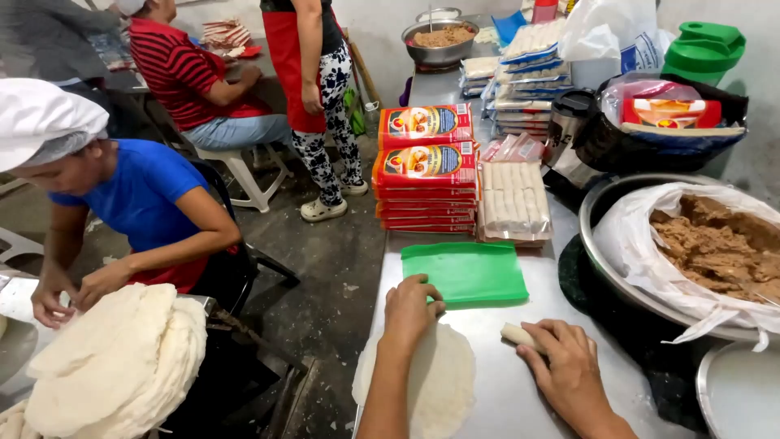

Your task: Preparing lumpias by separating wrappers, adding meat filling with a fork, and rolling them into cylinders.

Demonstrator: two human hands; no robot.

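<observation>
My left hand point(410, 307) rests at the far edge of a round pale wrapper point(443, 382) lying flat on the steel table point(520, 406), fingers curled near a green plastic mat point(467, 272). To its right, my right hand point(565, 366) presses down on a small pale rolled piece point(517, 333) on the table, its fingers closed over the roll's near end.
A large steel bowl lined with plastic point(642, 244) holds brown filling point(719, 244) at the right. Stacked red packages point(424, 175) and bagged white rolls point(513, 203) stand beyond the mat. On the left, a person in blue point(138, 203) works at a pile of wrappers point(114, 362). Two other people are further back.
</observation>
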